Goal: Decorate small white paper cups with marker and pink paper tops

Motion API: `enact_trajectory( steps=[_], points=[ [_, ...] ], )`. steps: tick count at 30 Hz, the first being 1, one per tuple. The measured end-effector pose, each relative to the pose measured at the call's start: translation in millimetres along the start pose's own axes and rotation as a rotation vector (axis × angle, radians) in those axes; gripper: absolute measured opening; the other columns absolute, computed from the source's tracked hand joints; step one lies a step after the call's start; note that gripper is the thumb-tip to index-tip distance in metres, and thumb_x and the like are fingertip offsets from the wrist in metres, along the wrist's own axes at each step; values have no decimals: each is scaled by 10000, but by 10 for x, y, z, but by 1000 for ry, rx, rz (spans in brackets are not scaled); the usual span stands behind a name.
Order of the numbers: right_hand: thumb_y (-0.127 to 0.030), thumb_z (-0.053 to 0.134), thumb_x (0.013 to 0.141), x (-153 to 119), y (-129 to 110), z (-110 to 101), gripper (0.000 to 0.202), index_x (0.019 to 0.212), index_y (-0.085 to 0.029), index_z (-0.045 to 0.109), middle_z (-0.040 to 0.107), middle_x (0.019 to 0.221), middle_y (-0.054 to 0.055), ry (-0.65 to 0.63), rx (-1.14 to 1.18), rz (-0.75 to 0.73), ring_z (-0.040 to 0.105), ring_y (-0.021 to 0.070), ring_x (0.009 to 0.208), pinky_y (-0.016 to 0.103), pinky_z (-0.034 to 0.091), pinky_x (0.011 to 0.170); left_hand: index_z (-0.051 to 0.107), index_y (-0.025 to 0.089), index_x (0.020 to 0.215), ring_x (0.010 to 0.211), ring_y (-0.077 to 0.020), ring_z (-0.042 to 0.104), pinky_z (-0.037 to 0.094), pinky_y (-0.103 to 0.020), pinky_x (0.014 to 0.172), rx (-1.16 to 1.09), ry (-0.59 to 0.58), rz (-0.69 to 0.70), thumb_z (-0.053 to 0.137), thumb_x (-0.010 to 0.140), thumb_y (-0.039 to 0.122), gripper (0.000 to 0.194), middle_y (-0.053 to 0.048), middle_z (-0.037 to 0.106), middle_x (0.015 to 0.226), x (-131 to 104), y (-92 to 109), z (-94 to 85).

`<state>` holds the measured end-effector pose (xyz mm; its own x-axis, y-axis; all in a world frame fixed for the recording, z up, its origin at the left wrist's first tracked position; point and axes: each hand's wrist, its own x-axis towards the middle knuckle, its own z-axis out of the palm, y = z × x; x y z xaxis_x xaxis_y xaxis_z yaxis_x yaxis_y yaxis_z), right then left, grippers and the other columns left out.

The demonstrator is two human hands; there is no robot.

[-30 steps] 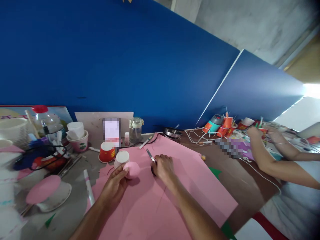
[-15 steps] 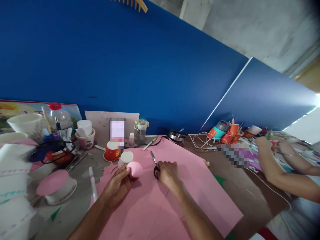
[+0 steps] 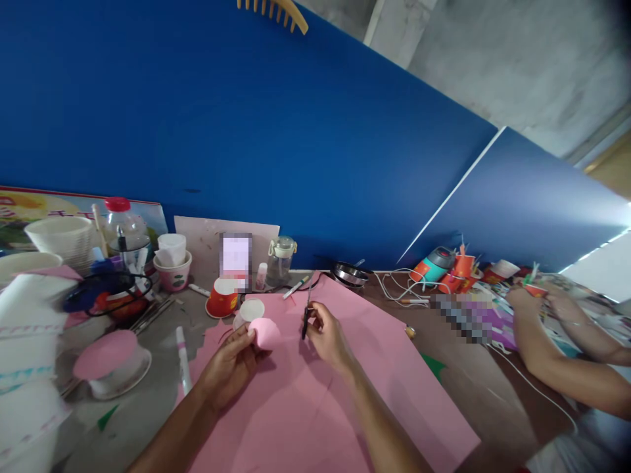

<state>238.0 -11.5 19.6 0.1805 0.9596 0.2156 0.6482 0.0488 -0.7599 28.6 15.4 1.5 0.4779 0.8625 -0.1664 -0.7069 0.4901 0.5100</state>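
Between the thumb and fingers of my left hand (image 3: 236, 358) is a round pink paper disc (image 3: 265, 334), held over a large pink paper sheet (image 3: 305, 407). My right hand (image 3: 328, 334) is closed on the black handles of a pair of scissors (image 3: 305, 318), raised with the blades pointing away from me, to the right of the disc and apart from it. Just behind the disc stands a small white cup (image 3: 251, 310), partly covered by it. A red paper cup (image 3: 223, 299) stands upside down further back.
A marker (image 3: 183, 361) lies left of my forearm. White cups (image 3: 59, 240), a red-capped bottle (image 3: 121, 226) and a pink-topped bowl (image 3: 111, 364) crowd the left. A phone (image 3: 235, 259), a glass jar (image 3: 282, 259) and a tape roll (image 3: 349, 274) line the blue partition. A co-worker's arms (image 3: 557, 355) are at right.
My right hand has lifted and turned, so the scissors now stand edge-on and point more upright. My left hand keeps the disc in nearly the same place. The view has shifted slightly.
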Motion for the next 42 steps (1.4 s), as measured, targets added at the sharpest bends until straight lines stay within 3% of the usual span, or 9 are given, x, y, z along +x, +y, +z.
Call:
enact_trajectory(
  steps=[4, 10, 15, 24, 33, 42],
  points=[
    [-277, 590, 828, -16, 36, 141, 290, 1102, -195, 542, 691, 954, 62, 43, 462, -20, 606, 145, 673, 243, 484, 599, 735, 158, 885, 784, -178, 679, 591, -311, 704, -20, 17, 17, 773, 737, 133, 154, -47, 747, 874, 1, 5, 6],
    [-476, 704, 759, -107, -157, 170, 451, 1089, -199, 571, 622, 796, 21, -179, 771, 2, 550, 141, 678, 232, 432, 573, 731, 158, 835, 791, -177, 683, 586, -310, 730, -39, 52, 59, 775, 727, 122, 122, -45, 744, 888, -23, 20, 33],
    [-583, 761, 647, -195, -331, 117, 606, 1093, -190, 647, 549, 758, 3, -371, 716, 60, 474, 125, 622, 233, 365, 526, 742, 139, 915, 791, -178, 684, 580, -290, 731, -24, 34, 67, 759, 751, 143, 165, -67, 747, 900, -35, 54, 53],
    [-391, 745, 676, -227, -316, 96, 344, 933, -172, 678, 542, 690, -18, -374, 580, 102, 458, 115, 592, 239, 341, 548, 737, 133, 916, 757, -171, 687, 573, -260, 693, -28, 71, 62, 741, 766, 148, 151, -71, 750, 873, -43, 85, 39],
    [-344, 720, 684, -264, -329, 148, 285, 907, -173, 670, 516, 658, -41, -428, 549, 131, 416, 97, 568, 229, 296, 539, 741, 126, 917, 764, -179, 674, 561, -275, 719, 14, 2, 97, 737, 776, 189, 154, -66, 743, 869, -50, 89, 79],
    [-364, 758, 658, -263, -300, 180, 322, 896, -176, 652, 497, 656, -51, -446, 598, 141, 368, 80, 544, 222, 257, 516, 750, 120, 856, 705, -167, 652, 556, -258, 682, 31, 36, 100, 765, 743, 186, 132, -54, 708, 755, -54, 97, 95]
  ],
)
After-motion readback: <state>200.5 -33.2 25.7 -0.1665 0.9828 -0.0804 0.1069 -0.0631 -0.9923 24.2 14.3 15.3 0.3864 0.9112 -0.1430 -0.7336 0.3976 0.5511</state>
